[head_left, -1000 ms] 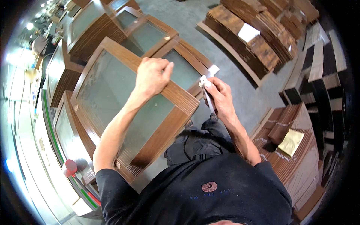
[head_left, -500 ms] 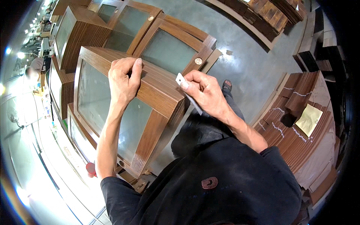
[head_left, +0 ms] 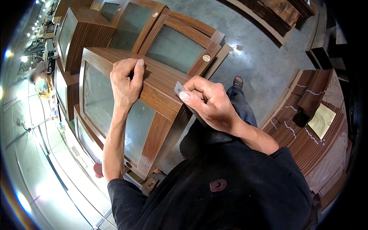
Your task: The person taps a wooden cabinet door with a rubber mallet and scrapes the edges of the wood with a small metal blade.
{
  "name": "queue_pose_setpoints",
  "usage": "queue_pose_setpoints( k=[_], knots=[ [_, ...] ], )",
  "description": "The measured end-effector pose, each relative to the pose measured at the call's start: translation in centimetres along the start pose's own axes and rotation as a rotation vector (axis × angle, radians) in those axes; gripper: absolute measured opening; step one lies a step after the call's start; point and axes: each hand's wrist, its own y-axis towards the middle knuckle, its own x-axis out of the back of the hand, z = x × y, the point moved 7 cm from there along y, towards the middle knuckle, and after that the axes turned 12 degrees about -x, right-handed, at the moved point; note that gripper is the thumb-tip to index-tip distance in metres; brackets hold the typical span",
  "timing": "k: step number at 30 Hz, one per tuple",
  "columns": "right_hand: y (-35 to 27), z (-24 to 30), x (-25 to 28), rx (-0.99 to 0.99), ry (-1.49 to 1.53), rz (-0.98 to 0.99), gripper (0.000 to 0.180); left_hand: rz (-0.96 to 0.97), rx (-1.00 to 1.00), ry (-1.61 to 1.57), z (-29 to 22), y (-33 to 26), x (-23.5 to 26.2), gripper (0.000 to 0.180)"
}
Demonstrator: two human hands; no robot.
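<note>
A stack of brown wood-framed cabinet doors with glass panes stands on edge in front of me, the front cabinet door [head_left: 155, 143] facing me. My left hand [head_left: 124, 78] is closed over the stack's upper edge, fingers curled down and thumb lying along the side; the fingertips are hidden. My right hand [head_left: 211, 101] pinches a thin flat metal strip [head_left: 178, 87] between thumb and bent fingers. A small hole shows near the strip's end. That end lies against the upper corner of the stack; most of the strip is hidden behind the hand.
More glazed doors [head_left: 176, 48] stand behind, with round discs on their frames. Another door stack [head_left: 86, 36] is farther left. At right, brown panels [head_left: 306, 149] are piled under a yellow paper [head_left: 322, 120]. A person [head_left: 43, 71] is far left. Grey floor [head_left: 264, 82] lies between.
My right hand has moved slightly left and down, bringing the metal strip's end onto the stack's corner. The strip has turned in my grip. My left hand stays on the edge.
</note>
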Motion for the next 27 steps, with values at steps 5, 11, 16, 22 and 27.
queue_pose_setpoints(
  k=[5,11,16,22,27],
  knots=[
    [-0.1,-0.2,0.0,-0.004,-0.071,0.004,0.024,0.014,0.002,-0.020,0.3,-0.1,-0.3,0.019],
    [0.3,-3.4,1.0,0.019,-0.168,-0.145,0.026,-0.006,-0.002,-0.014,0.3,0.0,-0.2,0.018],
    [0.2,-6.0,1.8,-0.099,-0.087,-0.158,0.028,0.022,0.004,-0.028,-0.2,0.1,-0.2,0.018],
    [-0.8,0.4,0.6,0.195,-0.053,-0.087,0.021,0.013,0.011,-0.035,-0.1,0.0,-0.3,0.019],
    [-0.3,-2.0,1.1,0.240,-0.208,-0.149,0.018,0.026,0.013,-0.029,0.1,-0.2,-0.3,0.019]
  ],
)
